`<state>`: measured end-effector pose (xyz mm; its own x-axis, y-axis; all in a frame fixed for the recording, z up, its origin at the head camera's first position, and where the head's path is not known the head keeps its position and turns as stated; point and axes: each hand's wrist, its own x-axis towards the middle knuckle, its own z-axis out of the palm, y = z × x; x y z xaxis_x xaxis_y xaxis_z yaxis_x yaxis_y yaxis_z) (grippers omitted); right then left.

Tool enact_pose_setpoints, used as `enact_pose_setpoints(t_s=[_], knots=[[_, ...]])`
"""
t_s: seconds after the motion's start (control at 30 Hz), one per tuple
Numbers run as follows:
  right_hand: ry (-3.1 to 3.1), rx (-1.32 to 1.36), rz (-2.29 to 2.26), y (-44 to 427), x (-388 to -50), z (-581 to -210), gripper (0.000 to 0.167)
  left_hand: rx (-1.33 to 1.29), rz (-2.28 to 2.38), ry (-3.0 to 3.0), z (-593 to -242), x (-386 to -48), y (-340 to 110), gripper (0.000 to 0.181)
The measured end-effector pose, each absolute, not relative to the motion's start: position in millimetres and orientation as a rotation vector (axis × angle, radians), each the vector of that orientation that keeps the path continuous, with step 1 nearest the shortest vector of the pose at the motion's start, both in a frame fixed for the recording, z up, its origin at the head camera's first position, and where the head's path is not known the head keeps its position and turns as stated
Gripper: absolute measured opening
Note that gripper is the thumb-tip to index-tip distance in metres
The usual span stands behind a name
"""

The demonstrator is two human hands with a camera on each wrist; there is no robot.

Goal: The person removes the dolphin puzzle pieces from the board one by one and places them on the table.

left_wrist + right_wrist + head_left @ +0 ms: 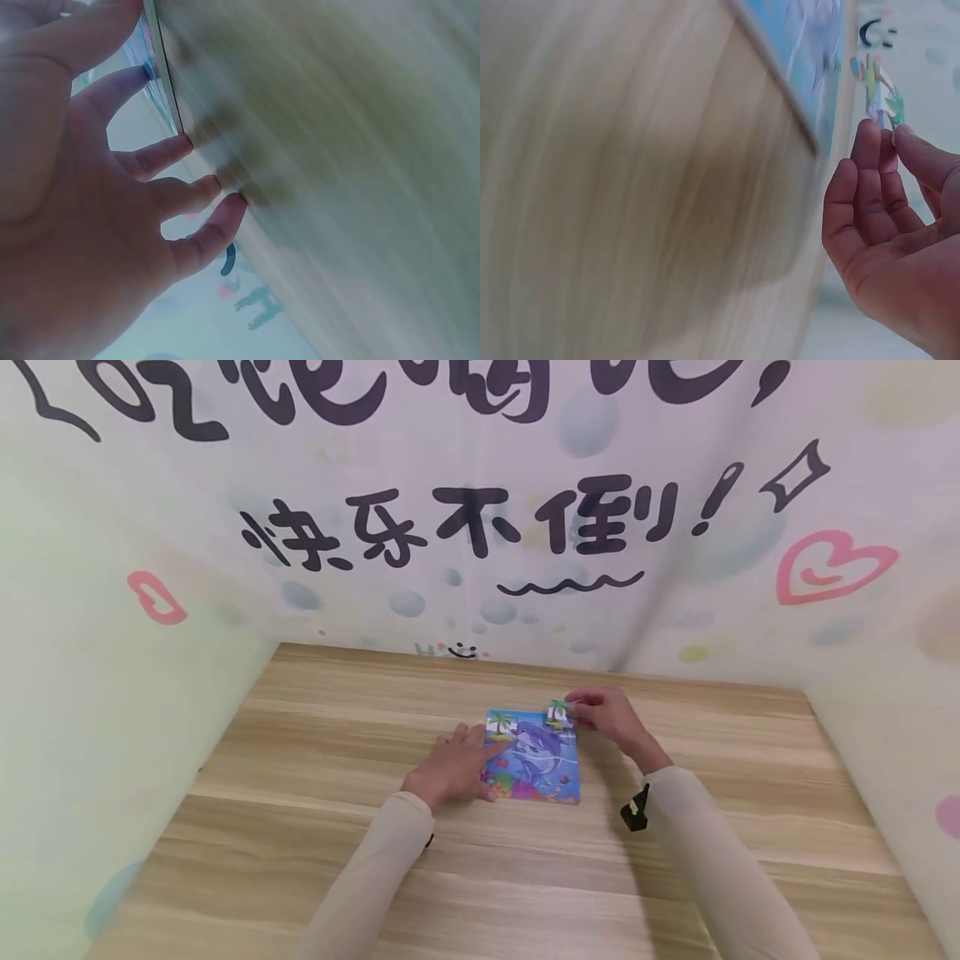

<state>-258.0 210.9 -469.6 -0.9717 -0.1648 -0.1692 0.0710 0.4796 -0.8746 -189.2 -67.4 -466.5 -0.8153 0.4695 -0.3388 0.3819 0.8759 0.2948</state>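
Observation:
A square dolphin jigsaw puzzle (534,777) lies flat on the wooden table, with a palm tree printed at its upper left. My left hand (453,766) is spread at the puzzle's left side. Its index finger (124,90) touches the picture, while the other fingertips rest on the table by the edge. Above the upper right corner, my right hand (609,714) pinches a puzzle piece (557,713) with a palm tree on it, between thumb and fingertips. In the right wrist view the piece (883,94) is raised off the puzzle.
The wooden table (315,793) runs back to a white wall (360,593) with black lettering and coloured drawings. Side walls (75,718) stand to the left and right. A black wristband part (634,810) hangs at the right sleeve.

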Motion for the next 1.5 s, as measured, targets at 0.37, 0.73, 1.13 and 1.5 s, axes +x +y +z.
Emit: enact_pose_setpoints(t_s=[0.37, 0.73, 1.13, 1.5], knots=[[2.634, 0.006, -1.364, 257.4, -255.1, -477.0, 0.021, 0.599, 0.315, 2.634, -465.6, -192.4, -75.8, 0.085], [2.744, -0.024, -1.187, 267.2, -253.0, -482.2, 0.021, 0.608, 0.374, 2.615, -461.6, -194.5, -75.9, 0.084], [2.853, -0.067, -0.983, 257.6, -252.5, -482.2, 0.022, 0.57, 0.308, 2.637, -464.7, -193.8, -76.3, 0.096], [2.901, -0.207, -0.952, 236.5, -252.7, -481.8, 0.031, 0.557, 0.336, 2.636, -461.9, -193.1, -75.5, 0.098]])
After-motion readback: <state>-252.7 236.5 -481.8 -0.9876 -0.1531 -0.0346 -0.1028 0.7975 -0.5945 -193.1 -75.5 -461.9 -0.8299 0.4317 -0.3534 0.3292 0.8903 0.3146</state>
